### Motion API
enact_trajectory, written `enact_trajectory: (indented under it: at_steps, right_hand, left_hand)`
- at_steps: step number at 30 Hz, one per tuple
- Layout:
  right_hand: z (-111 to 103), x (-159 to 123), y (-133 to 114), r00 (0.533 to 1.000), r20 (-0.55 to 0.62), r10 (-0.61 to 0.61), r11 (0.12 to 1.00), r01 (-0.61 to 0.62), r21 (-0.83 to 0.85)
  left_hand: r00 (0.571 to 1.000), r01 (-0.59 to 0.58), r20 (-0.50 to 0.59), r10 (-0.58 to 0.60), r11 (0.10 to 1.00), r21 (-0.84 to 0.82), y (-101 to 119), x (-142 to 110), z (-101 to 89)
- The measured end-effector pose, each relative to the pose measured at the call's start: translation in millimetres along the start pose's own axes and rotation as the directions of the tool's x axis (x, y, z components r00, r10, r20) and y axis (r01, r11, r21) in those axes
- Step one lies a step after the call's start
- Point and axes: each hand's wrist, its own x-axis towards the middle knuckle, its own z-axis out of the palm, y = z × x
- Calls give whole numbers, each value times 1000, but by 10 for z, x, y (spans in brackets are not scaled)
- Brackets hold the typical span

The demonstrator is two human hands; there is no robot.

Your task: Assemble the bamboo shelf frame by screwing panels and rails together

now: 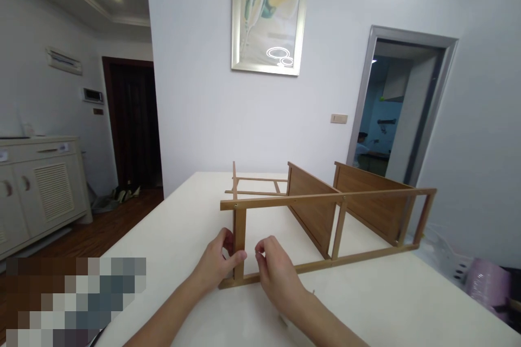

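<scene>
Indoors, a pale wall [195, 92] rises behind a white table [171, 238], with a grey-framed doorway [366, 76] at right. On the tabletop a wooden shelf frame [313, 209] lies on its side, below a framed picture [268, 16]. The left hand [215, 260] grips its left-end slat between thumb and fingers; nearby, the right hand's [279, 271] fingertips bunch together, though whether around anything I cannot tell.

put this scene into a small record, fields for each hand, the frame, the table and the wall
left hand: thumb and fingers at the end crosspiece
right hand: thumb and fingertips close together beside it; any small item held is unclear
wooden frame: on its side, two brown panels upright in it
table: white, under frame
wall: framed picture, switch plate
</scene>
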Motion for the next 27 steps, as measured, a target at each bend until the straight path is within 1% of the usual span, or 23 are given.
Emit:
enact_trajectory:
  at_steps: [3,5,9,12,14,16,18,20,24,27]
  right_hand:
    - [184,14,14,996,84,10,1000,-9,-11]
    - [249,-23,20,991,130,19,1000,-19,3]
    - [251,-85,24,976,219,9,998,-24,65]
    - [234,-91,38,966,257,-1,993,-29,112]
    - [242,-88,56,962,273,4,985,-52,166]
    - [263,-86,75,959,282,15,969,-84,234]
    - [285,-86,86,959,283,31,952,-114,283]
    - [298,-89,85,959,279,43,946,-129,297]
    - [293,-104,48,962,270,39,941,-126,315]
    - [289,-118,15,967,251,51,926,-140,352]
  left_hand:
    - [1000,5,6,-5,1000,-9,-15,-13,-6]
    - [1000,18,15,-18,1000,-20,-17,-21,-3]
    - [999,40,7,-39,998,-54,13,-33,25]
    - [998,66,14,-65,994,-82,31,-73,40]
    - [995,93,54,-90,993,-69,19,-130,34]
    - [989,121,89,-119,992,-21,-13,-200,16]
    - [987,136,87,-138,990,31,-54,-262,-2]
    - [987,136,75,-141,988,69,-89,-303,-13]
    - [987,98,112,-116,983,157,-130,-331,-1]
    - [988,100,92,-125,966,238,-146,-344,21]
